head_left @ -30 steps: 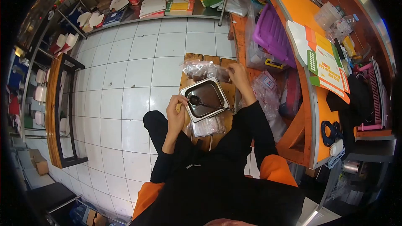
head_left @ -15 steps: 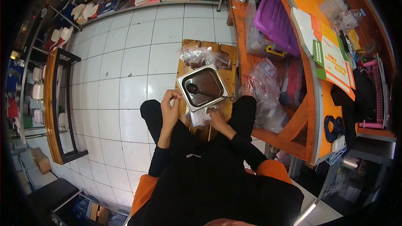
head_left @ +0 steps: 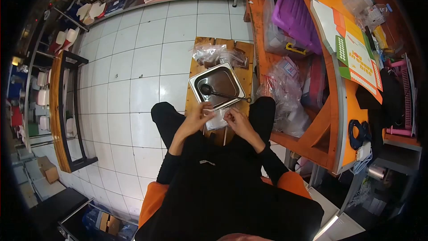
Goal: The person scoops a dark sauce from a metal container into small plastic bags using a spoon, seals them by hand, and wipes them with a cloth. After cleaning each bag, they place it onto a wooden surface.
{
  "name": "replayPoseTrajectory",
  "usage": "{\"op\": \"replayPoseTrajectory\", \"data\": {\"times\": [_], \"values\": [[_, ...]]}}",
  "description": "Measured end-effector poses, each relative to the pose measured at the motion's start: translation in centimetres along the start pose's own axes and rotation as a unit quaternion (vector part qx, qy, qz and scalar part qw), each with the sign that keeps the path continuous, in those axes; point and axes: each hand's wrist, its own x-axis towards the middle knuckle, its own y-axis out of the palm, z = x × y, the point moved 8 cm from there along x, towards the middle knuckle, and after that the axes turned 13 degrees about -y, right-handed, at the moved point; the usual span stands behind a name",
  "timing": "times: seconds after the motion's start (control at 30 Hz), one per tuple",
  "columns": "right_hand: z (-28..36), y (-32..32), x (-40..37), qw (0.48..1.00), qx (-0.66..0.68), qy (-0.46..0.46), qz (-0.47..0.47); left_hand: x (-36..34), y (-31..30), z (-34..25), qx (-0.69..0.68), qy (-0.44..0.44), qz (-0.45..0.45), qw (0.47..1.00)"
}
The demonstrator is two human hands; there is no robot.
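A steel pan of dark brown liquid sits on a low wooden table between my knees. A black ladle rests in it, its bowl in the liquid and its handle over the right rim. Small clear plastic bags lie at the pan's near side. My left hand is just left of them, thumb and fingers apart, with nothing visible in it. My right hand is on their right, fingertips pinched at what looks like a thin clear bag; its outline is faint.
Filled clear packets lie behind the pan. On the right stands an orange workbench with plastic bags and a purple lid on its lower shelf. A wooden bench stands left on the white tile floor.
My left hand has moved right and nearer me, from beside the pan to the bags. My right hand has lifted off the bag pile and shifted slightly right.
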Motion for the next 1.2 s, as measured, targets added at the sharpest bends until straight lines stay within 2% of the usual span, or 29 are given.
{"op": "replayPoseTrajectory", "data": {"times": [0.07,0.1,0.2,0.3,0.4,0.47,0.53,0.57,0.67,0.7,0.8,0.83,0.93,0.97,1.0,1.07,1.1,1.2], "values": [[2.9,-1.2,0.5,1.0,0.006,-0.019,-0.012,-0.4,1.9,-0.2,0.029,-0.033,0.048,0.998],[3.7,-1.6,0.8,0.999,0.008,-0.03,-0.017,-0.5,1.9,-0.4,0.017,-0.04,0.032,0.999],[5.2,-2.4,1.4,0.996,-0.026,-0.082,-0.024,-0.1,1.8,-0.5,-0.079,-0.055,0.103,0.99],[6.9,-3.8,2.3,0.989,-0.062,-0.123,-0.053,-0.6,0.7,-1.3,-0.145,-0.074,0.106,0.981],[8.7,-4.4,2.8,0.987,-0.033,-0.129,-0.085,-1.4,-0.2,-3.1,-0.108,-0.039,0.032,0.993],[8.7,-3.3,2.9,0.991,0.007,-0.127,-0.046,-1.7,-0.3,-3.8,-0.084,-0.026,-0.016,0.996],[8.9,-2.4,2.9,0.994,0.015,-0.11,0.015,-2.2,-0.6,-5.5,0.007,0.028,-0.075,0.997],[8.7,-2.2,3.0,0.993,0.016,-0.117,0.014,-2.5,-0.5,-6.0,-0.023,0.042,-0.084,0.995],[8.7,-2.2,3.3,0.989,0.06,-0.126,0.043,-2.9,-0.4,-7.2,0.052,0.072,-0.1,0.991],[9.1,-2.3,3.4,0.985,0.106,-0.113,0.078,-3.0,-0.2,-7.3,0.096,0.047,-0.067,0.992],[10.3,-2.8,3.7,0.966,0.188,-0.099,0.151,-3.7,0.5,-9.0,0.018,0.12,0.041,0.992],[10.2,-2.9,3.7,0.966,0.164,-0.131,0.148,-3.9,0.9,-9.1,0.066,0.15,0.058,0.985],[10.5,-3.6,4.1,0.96,0.193,-0.137,0.148,-3.6,1.3,-8.9,0.076,0.196,0.081,0.974],[10.4,-3.6,4.2,0.965,0.179,-0.118,0.15,-3.4,1.5,-8.9,0.081,0.187,0.093,0.975],[10.8,-4.1,4.5,0.977,0.086,-0.162,0.112,-3.3,1.3,-9.1,0.14,0.199,0.038,0.969],[11.4,-4.5,4.8,0.964,-0.1,-0.245,0.03,-3.2,1.4,-9.8,0.255,0.218,-0.071,0.939],[11.7,-4.6,4.8,0.949,-0.127,-0.288,-0.034,-3.0,1.5,-9.9,0.291,0.237,-0.111,0.92],[11.0,-6.1,5.2,0.92,-0.278,-0.25,-0.119,-2.0,0.2,-9.2,0.364,0.117,-0.166,0.909]]}}
